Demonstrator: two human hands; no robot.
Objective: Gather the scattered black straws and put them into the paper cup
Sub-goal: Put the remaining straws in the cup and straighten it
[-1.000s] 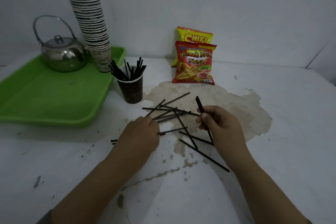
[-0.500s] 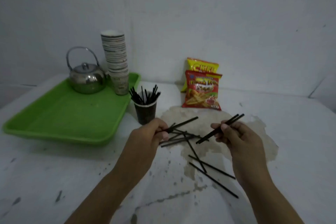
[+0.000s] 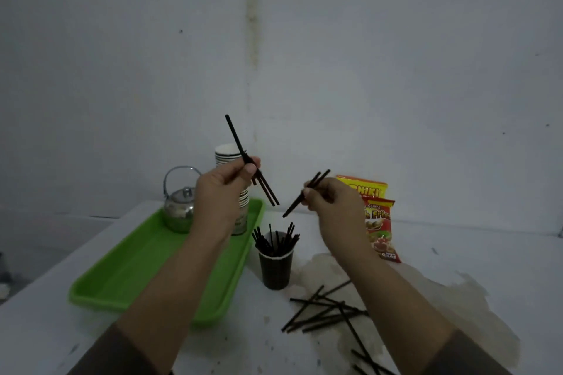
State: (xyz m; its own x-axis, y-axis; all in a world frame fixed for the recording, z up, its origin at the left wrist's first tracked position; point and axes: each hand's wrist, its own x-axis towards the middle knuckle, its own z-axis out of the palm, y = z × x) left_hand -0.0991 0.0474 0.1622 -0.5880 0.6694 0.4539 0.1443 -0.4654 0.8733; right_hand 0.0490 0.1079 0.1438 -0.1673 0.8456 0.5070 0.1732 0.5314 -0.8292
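Both hands raised above the cup, each pinching black straws.

Left hand (image 3: 224, 189): forearm angled up from near left, fingers (image 3: 250, 168) clenched on a few straws (image 3: 243, 155) near their middle; long end points up and left, short ends point down and right toward the cup (image 3: 275, 268). Right hand (image 3: 330, 201): forearm up from near right, pinching two or so straws whose lower tips aim down and left, stopping just above the cup, not in it. The two bundles are near each other, not touching. Cup stands upright on the table (image 3: 487, 268), right beside the green tray (image 3: 122, 277), already bristling with straws. Loose straws (image 3: 323, 310) lie crossed on the table, near and right of the cup, more at the near edge. Kettle (image 3: 179, 207) and cup stack sit at the tray's far end; snack bags (image 3: 379, 222) behind the right hand.
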